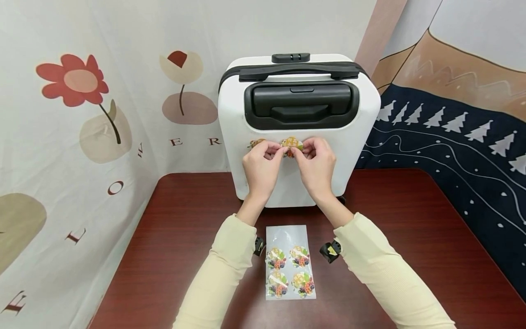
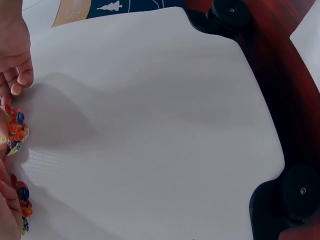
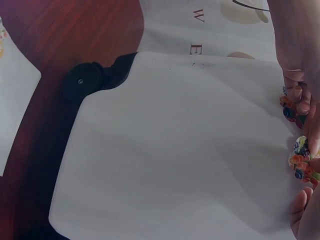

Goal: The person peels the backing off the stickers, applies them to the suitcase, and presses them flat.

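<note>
A round fruit-print sticker (image 1: 291, 142) is pinched at its lower edge between the thumbs and fingers of my left hand (image 1: 263, 170) and right hand (image 1: 318, 168). They hold it close against the white suitcase (image 1: 287, 183), just below its black handle recess. Partly covered by the left fingers, a second fruit sticker (image 1: 256, 143) lies on the shell. In the left wrist view, the held sticker (image 2: 18, 129) shows berries at the left edge. The right wrist view has both hands at its right edge around the held sticker (image 3: 300, 160).
On the reddish-brown table (image 1: 185, 237), a sheet (image 1: 286, 235) with several fruit stickers lies between the forearms. The suitcase stands upright at the table's back, its black wheels (image 2: 300, 192) toward the tabletop. Printed cloth (image 1: 144, 68) hangs behind and at the sides.
</note>
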Available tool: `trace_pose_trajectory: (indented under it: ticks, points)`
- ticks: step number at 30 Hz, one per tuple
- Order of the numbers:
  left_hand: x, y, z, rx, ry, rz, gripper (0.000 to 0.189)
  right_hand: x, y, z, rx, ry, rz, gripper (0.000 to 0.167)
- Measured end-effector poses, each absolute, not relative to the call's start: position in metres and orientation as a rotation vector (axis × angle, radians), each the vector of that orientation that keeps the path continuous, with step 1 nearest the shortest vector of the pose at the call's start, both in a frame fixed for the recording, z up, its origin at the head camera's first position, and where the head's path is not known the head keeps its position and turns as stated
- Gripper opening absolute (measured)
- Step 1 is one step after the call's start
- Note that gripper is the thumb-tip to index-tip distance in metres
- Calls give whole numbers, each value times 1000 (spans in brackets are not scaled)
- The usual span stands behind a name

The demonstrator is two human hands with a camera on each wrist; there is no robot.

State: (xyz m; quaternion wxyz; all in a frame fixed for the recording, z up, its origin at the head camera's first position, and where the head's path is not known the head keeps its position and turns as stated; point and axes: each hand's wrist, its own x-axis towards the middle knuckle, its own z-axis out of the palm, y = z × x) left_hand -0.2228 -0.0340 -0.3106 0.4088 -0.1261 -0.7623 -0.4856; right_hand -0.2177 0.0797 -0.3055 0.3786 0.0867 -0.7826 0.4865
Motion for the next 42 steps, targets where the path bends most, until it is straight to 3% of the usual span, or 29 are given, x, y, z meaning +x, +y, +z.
trace_pose_trajectory:
  ticks: [42]
  points:
    - [-223, -32, -313, -261, -1930, -1082, 20, -218, 76, -305, 220, -1973, 1195, 17]
